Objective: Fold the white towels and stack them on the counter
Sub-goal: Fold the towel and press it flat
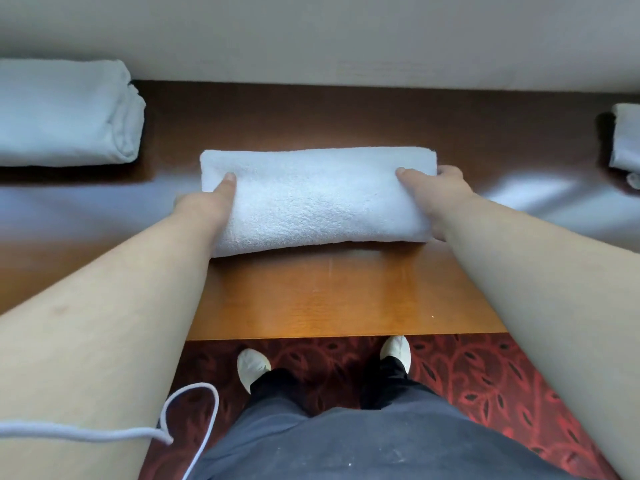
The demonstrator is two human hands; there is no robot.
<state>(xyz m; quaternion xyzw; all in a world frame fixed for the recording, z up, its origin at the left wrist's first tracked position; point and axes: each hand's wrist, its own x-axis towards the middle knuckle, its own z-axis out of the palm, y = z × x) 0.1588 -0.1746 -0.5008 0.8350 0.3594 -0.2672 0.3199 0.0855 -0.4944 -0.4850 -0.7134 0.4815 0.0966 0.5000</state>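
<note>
— What do you have on the counter (311, 292) from where you sit?

— I see a folded white towel (317, 199) near the middle of it, about midway between the front edge and the wall. Its long axis runs left to right, parallel to the front edge, and it lies flat with its rounded fold facing me.

— And the hands?

— My left hand (204, 202) grips the towel's left end, thumb on top, the fingers hidden under or behind the cloth. My right hand (438, 192) grips the right end the same way.

— Any bins or baskets?

— I see none. A second folded towel (65, 112) sits toward the back-left corner against the wall, and a smaller folded cloth (625, 143) shows at the right edge, cut off by the frame.

— Anything else?

— A white cord (104, 434) crosses my left forearm.
</note>
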